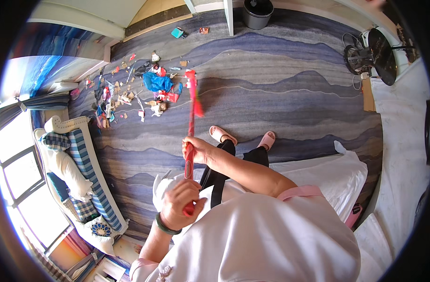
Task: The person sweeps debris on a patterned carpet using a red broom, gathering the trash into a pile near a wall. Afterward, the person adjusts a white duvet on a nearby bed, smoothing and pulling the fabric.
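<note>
My left hand point(181, 204), with a dark green bangle at its wrist, is closed around the top end of a red broom handle point(189, 164). Farther down the same handle, my right hand point(198, 149) grips it too. The broom's pinkish-red bristles point(198, 108) are blurred, at the right edge of a spread of litter on the floor. Among the litter lie a crumpled blue plastic bag point(157, 82), a red packet point(170, 96), a black plastic bag point(143, 68) and many cardboard and paper scraps point(125, 98).
A grey bin point(258, 16) stands by the far wall. Nearer the doorway lie a teal item point(177, 32) and a small red packet point(203, 30). A striped sofa point(84, 158) lines the left. A black round-topped stool point(380, 56) and white-covered furniture point(394, 141) stand right.
</note>
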The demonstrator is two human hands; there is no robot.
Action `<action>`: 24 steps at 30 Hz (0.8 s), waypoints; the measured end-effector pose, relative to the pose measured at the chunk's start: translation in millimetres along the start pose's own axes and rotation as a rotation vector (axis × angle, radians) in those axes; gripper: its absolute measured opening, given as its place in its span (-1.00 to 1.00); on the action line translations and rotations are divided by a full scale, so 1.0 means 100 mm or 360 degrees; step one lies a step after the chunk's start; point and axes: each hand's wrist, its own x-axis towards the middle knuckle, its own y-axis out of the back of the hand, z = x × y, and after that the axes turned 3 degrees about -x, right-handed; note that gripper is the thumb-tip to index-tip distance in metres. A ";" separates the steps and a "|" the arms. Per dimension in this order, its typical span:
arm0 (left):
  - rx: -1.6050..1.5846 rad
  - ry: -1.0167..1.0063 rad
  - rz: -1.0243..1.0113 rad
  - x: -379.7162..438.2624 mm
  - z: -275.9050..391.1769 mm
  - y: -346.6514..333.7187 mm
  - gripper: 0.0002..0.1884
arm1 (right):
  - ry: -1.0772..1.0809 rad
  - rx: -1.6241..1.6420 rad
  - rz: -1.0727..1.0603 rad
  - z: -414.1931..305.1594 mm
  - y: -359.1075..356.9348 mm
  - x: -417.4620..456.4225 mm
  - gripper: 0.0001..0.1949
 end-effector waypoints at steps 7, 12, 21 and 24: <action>0.0038 -0.0201 -0.0104 0.04 0.09 0.34 -0.74 | 0.0066 -0.0009 -0.0039 -0.07 -0.43 -0.23 -0.86; -0.0626 -0.0142 0.0252 -0.06 -0.25 0.53 -0.80 | 0.0355 -0.0099 0.0217 -0.22 -0.29 -0.41 -0.89; -0.0804 0.0154 0.0754 -0.29 -0.88 0.97 -0.89 | 0.0080 0.0035 0.0612 0.01 -0.44 0.63 -0.90; -0.0486 0.0074 0.0700 -0.32 -0.88 1.22 -0.86 | -0.0023 -0.0117 0.0245 0.13 -0.62 1.15 -0.89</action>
